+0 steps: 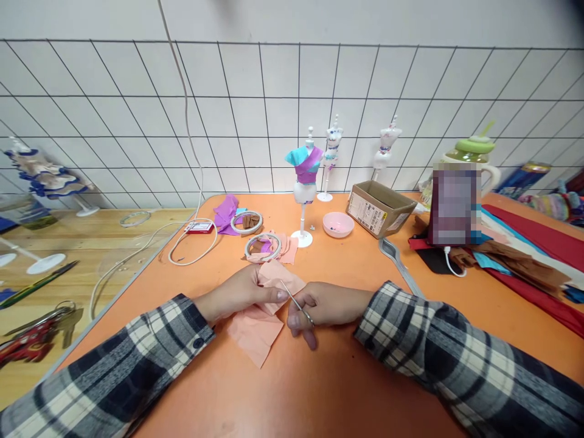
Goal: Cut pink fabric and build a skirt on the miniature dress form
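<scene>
My left hand point(246, 292) is closed on a thin, crinkled piece of peach crepe paper point(278, 275), pinching it between thumb and fingers. Part of the peach paper hangs below the hand as a lower flap point(258, 337) over the orange table. In my right hand point(314, 307) is a small pair of scissors point(294, 296), its fingers curled round the handles. The blades point up and left against the paper beside my left thumb; whether they are parted cannot be made out.
A small dress form point(305, 191) wrapped in blue and purple stands ahead. Rolls of tape point(263, 248) lie on paper scraps to its left. Right of it are a pink bowl point(338, 224), a cardboard box point(381, 208) and a propped phone point(454, 207). A white cable point(186, 103) hangs at left.
</scene>
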`<state>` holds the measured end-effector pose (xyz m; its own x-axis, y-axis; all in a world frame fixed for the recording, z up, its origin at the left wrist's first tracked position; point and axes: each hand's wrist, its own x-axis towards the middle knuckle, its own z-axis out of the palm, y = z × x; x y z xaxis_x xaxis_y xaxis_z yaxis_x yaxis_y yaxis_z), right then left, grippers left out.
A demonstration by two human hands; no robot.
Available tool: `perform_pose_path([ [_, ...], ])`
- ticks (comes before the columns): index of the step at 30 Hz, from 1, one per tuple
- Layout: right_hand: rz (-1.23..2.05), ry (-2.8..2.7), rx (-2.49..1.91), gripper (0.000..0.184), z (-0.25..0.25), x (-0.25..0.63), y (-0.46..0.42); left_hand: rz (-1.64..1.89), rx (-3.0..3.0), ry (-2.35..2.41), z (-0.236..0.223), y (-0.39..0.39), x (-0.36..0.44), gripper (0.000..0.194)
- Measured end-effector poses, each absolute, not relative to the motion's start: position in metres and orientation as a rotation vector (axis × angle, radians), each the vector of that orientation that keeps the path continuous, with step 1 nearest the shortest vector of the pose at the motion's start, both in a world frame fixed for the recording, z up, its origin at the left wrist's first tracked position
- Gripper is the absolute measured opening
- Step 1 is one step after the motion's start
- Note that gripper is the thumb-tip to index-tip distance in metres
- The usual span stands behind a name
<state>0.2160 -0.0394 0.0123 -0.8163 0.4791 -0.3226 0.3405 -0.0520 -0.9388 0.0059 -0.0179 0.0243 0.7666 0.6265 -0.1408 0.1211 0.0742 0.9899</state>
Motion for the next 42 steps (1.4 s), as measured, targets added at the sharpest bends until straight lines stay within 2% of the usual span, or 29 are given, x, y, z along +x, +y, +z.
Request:
perform_pose_path([
  [17,1.894,-2.172,-0.875,0.051,0.003,0.219,-0.036,0.467,1.261,0.685,0.013,-0.012,-0.006,0.038],
  [33,1.985,-2.156,-0.82,0.051,0.008,0.22,-0.036,0.417,1.398,0.7,0.02,-0.013,-0.003,0.041],
  [38,2.06,-2.145,-0.838,0.057,0.009,0.22,-0.036,0.461,1.454,0.693,0.021,-0.014,-0.001,0.037],
  [42,2.095,-2.075,-0.848,0.055,0.01,0.219,-0.037,0.457,1.464,0.694,0.02,-0.016,0.002,0.034],
])
